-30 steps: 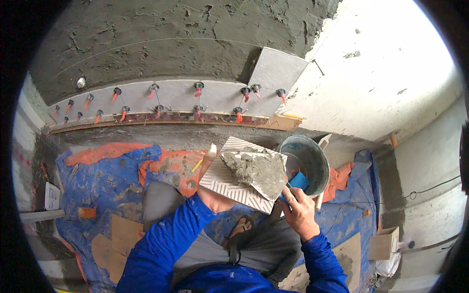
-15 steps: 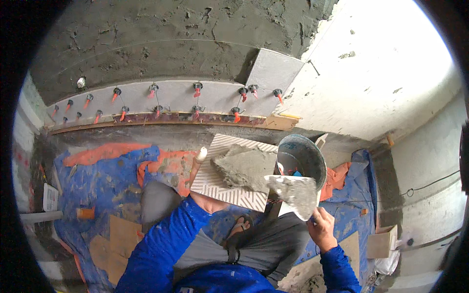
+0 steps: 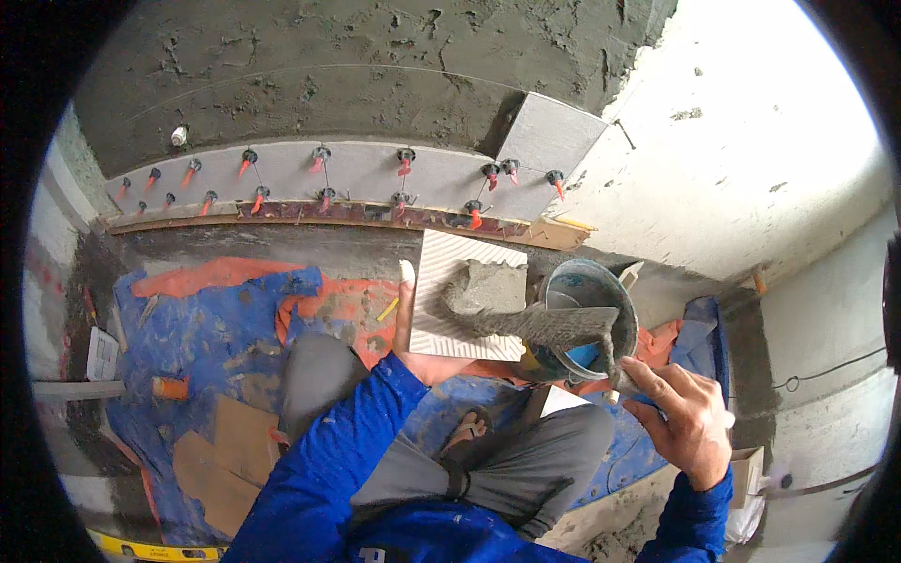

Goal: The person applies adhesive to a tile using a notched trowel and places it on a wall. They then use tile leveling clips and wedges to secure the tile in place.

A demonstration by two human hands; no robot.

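The tile (image 3: 469, 296) is held flat on the left hand (image 3: 418, 352), fingers wrapped under its edge. Mortar (image 3: 483, 286) has been spread across it; the trowel (image 3: 563, 328), gripped by the right hand (image 3: 690, 418), is now drawn back toward the bucket (image 3: 591, 314) beside the tile.

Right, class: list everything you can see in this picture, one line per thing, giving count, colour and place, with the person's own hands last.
Tile: one, white ribbed back, on the left palm.
Mortar: one grey heap, on the tile.
Trowel: one, mortar-coated, reaching across the tile.
Bucket: one, grey, right of the tile.
Wall tiles: a grey row, low on the rough wall.
Levelling clips: many, red and black, along the row.
Tarp: one, blue and orange, on the floor.
Left hand: under the tile.
Right hand: gripping the trowel.
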